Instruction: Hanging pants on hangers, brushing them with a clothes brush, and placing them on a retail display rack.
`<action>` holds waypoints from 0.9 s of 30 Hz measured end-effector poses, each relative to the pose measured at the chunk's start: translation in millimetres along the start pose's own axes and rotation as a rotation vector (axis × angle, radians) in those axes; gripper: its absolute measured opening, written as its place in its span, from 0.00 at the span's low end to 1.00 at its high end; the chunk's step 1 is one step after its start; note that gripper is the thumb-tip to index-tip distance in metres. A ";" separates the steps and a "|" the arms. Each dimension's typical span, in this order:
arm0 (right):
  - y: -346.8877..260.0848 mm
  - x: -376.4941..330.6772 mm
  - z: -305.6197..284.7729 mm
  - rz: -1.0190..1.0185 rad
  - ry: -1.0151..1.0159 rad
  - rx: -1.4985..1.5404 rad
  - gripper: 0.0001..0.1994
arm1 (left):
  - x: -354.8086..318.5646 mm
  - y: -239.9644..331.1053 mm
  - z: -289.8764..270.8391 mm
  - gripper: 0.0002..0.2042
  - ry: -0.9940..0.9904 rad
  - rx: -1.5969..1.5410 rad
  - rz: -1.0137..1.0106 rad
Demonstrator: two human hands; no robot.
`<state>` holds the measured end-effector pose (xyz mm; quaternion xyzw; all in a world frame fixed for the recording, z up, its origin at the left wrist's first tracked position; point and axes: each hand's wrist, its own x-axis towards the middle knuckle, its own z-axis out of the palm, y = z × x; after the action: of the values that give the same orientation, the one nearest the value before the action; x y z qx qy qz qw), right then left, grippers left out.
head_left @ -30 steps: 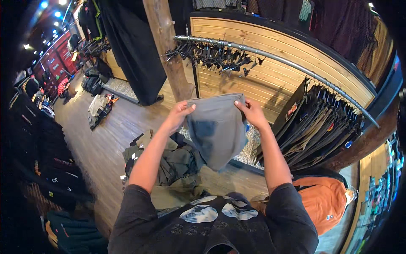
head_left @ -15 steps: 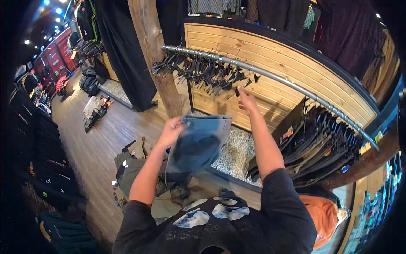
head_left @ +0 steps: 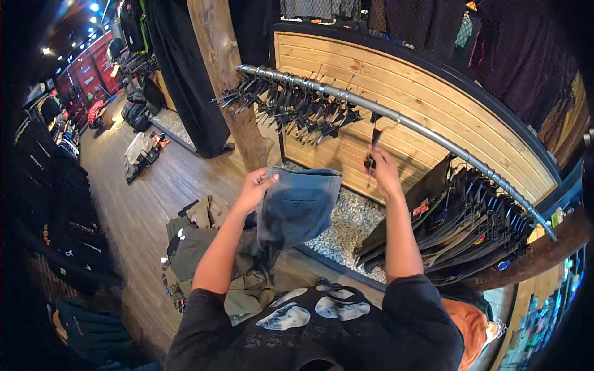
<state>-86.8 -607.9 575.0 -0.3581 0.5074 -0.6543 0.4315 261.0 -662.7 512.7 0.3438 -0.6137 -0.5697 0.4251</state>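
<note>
Left hand: the left hand [head_left: 255, 188] is closed on the upper edge of a folded grey-blue pair of trousers [head_left: 297, 210]; the pinch at the waistband lets the cloth hang straight down in front of the chest, probably so it stays flat and free of the floor

Right hand: the right hand [head_left: 383, 170] is raised toward the long curved metal clothes rail [head_left: 396, 117]; its fingers are closed about the lower part of a black plastic clip hanger [head_left: 373, 145] that hangs from the rail; the grip seems meant to steady or lift the hanger while the other hand keeps the garment ready

Trousers: held in the air between the two arms, just left of the hanger and apart from it; below them lies a heap of olive-green garments [head_left: 204, 253] on the wooden floor [head_left: 136, 210]

Arm pose: the left forearm rises steeply, elbow bent, wrist turned inward; the right arm is stretched further up and forward, elbow nearly straight

Rail: a cluster of empty black hangers [head_left: 291, 108] sits at its left end beside a thick wooden post [head_left: 229, 80]; dark trousers on hangers [head_left: 458, 229] fill its right end; the grasped hanger hangs alone between the two groups

Backdrop: a pale wooden plank wall [head_left: 396, 80] stands behind the rail; a bed of white gravel [head_left: 346, 226] lies beneath it
</note>
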 end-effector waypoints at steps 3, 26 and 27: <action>4.4 -31.8 -30.0 0.071 -0.083 -0.108 0.13 | 2.9 -7.3 5.9 0.07 -0.034 0.014 0.041; -0.3 -110.7 74.7 0.401 -1.002 -0.067 0.20 | -114.4 95.4 -37.4 0.20 -0.130 -0.070 0.013; -1.1 -110.0 81.3 0.402 -1.019 -0.070 0.20 | -116.9 95.7 -39.7 0.20 -0.113 -0.069 0.017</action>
<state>27.5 -534.6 591.3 -0.5398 0.3140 -0.2853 0.7271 350.3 -562.0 592.0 0.2909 -0.6198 -0.6054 0.4060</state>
